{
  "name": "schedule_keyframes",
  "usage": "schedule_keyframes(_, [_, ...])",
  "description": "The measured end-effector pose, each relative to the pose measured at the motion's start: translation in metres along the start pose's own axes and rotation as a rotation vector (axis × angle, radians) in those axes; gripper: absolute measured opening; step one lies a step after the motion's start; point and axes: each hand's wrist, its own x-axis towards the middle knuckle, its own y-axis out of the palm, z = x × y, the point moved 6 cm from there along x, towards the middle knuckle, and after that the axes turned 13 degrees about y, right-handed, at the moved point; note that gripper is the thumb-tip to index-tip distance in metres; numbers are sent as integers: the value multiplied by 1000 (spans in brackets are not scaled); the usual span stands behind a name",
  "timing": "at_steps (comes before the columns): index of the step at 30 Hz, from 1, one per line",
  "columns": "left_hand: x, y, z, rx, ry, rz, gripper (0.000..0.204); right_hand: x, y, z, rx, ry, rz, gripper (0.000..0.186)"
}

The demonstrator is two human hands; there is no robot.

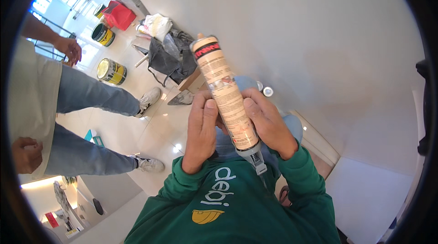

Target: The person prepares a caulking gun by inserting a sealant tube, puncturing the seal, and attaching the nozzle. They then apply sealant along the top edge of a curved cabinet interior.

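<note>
A beige sealant cartridge [230, 100] with dark print and a dark red-lettered band slants up and away in front of my chest. Its small tan tip points to the far left. My left hand [202, 125] grips it from the left side, thumb along the tube and fingers partly hidden behind it. From the right, my right hand [267, 118] closes round the same tube, its thumb resting against the side. At the near end is a grey fitting [254, 156] that looks like part of a caulking gun; the rest of it is hard to make out against my green sweatshirt.
At left stands another person [86, 98] in jeans. Beyond are paint cans [111, 71], a red container [119, 15] and a dark bag [166, 59] on glossy tiles. A pale wall [319, 47] rises close ahead and right. A trowel blade [181, 98] lies near the bag.
</note>
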Motion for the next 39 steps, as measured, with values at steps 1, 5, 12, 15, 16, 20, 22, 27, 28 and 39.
schedule_keyframes(1, [0, 1, 0, 1, -3, 3, 36, 2, 0, 1, 35, 2, 15, 43])
schedule_keyframes(5, [-2, 4, -2, 94, -13, 22, 36, 9, -2, -1, 134, 126, 130, 43])
schedule_keyframes(12, [-10, 7, -4, 281, 35, 46, 28, 13, -10, -14, 145, 198, 143, 46])
schedule_keyframes(15, [-13, 7, -2, 315, 81, 60, 28, 15, -12, -18, 146, 175, 124, 46])
schedule_keyframes(16, [-15, 7, -1, 329, 98, 56, 29, 16, -13, -19, 134, 174, 108, 44])
schedule_keyframes(20, [-24, -2, 13, 370, 62, 13, 29, 9, -2, -16, -101, 114, -48, 39])
schedule_keyframes(22, [-25, -10, 25, 345, 58, -31, 29, -10, 10, -16, -205, 63, -201, 34])
schedule_keyframes(27, [-35, -28, 62, 331, -14, -142, 26, -54, 42, -34, -631, -54, -431, 51])
schedule_keyframes(28, [-38, -27, 71, 321, -93, -115, 32, -52, 40, -46, -631, 17, -427, 55])
schedule_keyframes(39, [-61, -3, 104, 949, 114, 547, 128, 56, -1, -118, -348, 236, -229, 65])
